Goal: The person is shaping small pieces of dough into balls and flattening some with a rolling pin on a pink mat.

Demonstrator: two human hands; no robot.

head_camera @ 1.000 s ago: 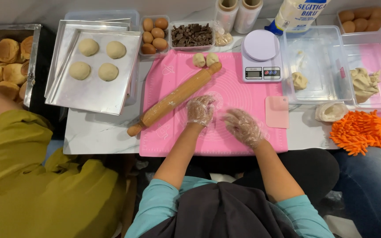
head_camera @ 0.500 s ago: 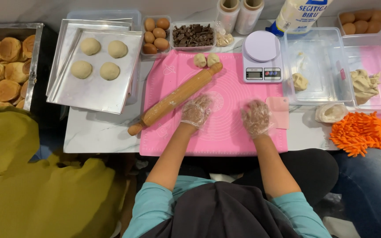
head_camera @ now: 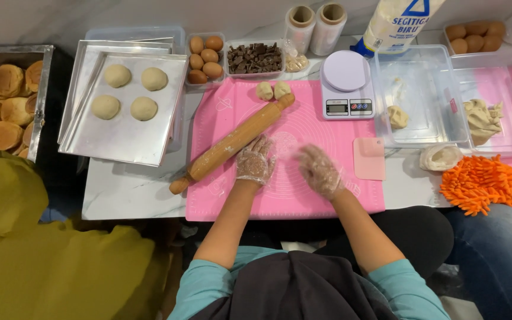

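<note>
I sit at a pink silicone mat (head_camera: 327, 198) wearing thin clear gloves. My left hand (head_camera: 256, 160) lies flat on the mat, fingers spread, just beside the lower half of a floured wooden rolling pin (head_camera: 232, 145) that lies diagonally. My right hand (head_camera: 321, 172) hovers over the middle of the mat, blurred, with its fingers loose and nothing in them. A faint pale patch (head_camera: 284, 142) shows on the mat between my hands. Two small dough balls (head_camera: 272, 90) sit at the pin's far end. A pink scraper (head_camera: 368, 159) lies to the right of my right hand.
A metal tray (head_camera: 125, 139) with several dough balls is at left, eggs (head_camera: 204, 59) and chocolate chunks (head_camera: 255, 58) behind. A digital scale (head_camera: 345, 86) and a clear tub (head_camera: 422, 124) with dough stand at right, near an orange cloth (head_camera: 478, 184). A person in yellow-green (head_camera: 37, 249) is at my left.
My right hand swung right toward the scraper, then came back to the mat's centre. My left hand stayed beside the rolling pin. The neighbour's arm left the bread tray.
</note>
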